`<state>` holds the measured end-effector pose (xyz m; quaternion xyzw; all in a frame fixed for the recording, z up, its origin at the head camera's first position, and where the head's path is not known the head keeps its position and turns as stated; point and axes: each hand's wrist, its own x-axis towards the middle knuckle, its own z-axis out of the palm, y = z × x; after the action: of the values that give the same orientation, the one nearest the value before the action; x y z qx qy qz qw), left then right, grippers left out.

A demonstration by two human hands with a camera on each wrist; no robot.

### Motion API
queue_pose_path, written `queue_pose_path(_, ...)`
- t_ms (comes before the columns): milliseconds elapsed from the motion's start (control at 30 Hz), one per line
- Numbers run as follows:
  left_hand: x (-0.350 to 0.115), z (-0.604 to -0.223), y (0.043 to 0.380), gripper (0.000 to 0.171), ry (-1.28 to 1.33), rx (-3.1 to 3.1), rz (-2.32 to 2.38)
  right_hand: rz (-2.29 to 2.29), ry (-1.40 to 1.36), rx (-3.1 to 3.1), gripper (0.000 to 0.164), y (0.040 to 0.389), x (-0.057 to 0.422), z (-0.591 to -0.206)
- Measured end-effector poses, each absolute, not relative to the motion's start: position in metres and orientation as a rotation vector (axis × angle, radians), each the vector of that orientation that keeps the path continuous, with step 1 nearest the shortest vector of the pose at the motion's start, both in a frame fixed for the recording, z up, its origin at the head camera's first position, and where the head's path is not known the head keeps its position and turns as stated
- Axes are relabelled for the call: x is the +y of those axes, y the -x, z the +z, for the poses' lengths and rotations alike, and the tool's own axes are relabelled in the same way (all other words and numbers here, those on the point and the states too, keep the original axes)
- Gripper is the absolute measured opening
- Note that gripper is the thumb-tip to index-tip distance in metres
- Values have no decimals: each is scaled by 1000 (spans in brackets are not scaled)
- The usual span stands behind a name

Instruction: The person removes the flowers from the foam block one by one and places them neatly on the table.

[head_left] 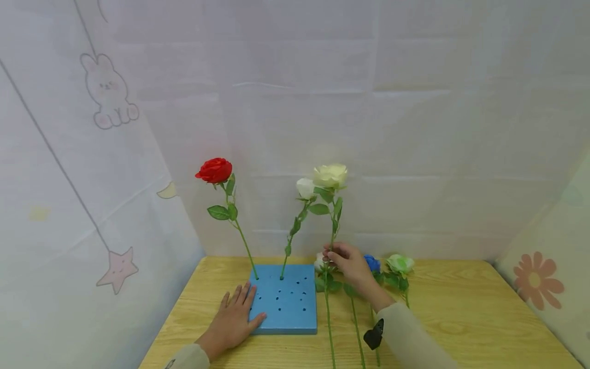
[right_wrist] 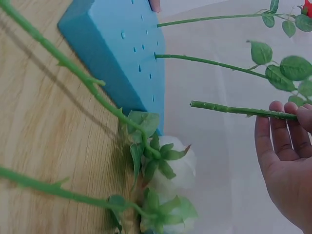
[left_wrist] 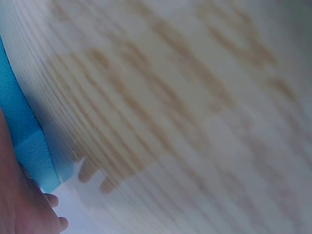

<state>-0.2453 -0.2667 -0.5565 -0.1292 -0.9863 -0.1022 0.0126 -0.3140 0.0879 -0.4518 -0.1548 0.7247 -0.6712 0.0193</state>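
My right hand (head_left: 350, 265) pinches the green stem of a cream rose (head_left: 330, 176) between thumb and fingers. In the right wrist view, the cut end of that stem (right_wrist: 224, 108) hangs free in the air, apart from the blue foam block (head_left: 290, 320). My left hand (head_left: 232, 316) lies on the block's left edge with its fingers spread. A red rose (head_left: 215, 170) stands in a hole at the block's back left, leaning left. From another back hole rises a white rose (head_left: 305, 188), tilted right, its bloom beside the cream one.
Right of the block, more flowers lie on the wooden table (head_left: 461, 318): a whitish rose (head_left: 319, 262), a blue one (head_left: 372, 263) and a pale green one (head_left: 400, 263). Several holes dot the block's top. A pale cloth wall (head_left: 415, 154) stands behind the table.
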Motion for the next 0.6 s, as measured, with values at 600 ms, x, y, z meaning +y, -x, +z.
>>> queue_pose_path(600,-266,-553,242,90,410,-3072,-338,-1969,449,2396,33,287,155,-460)
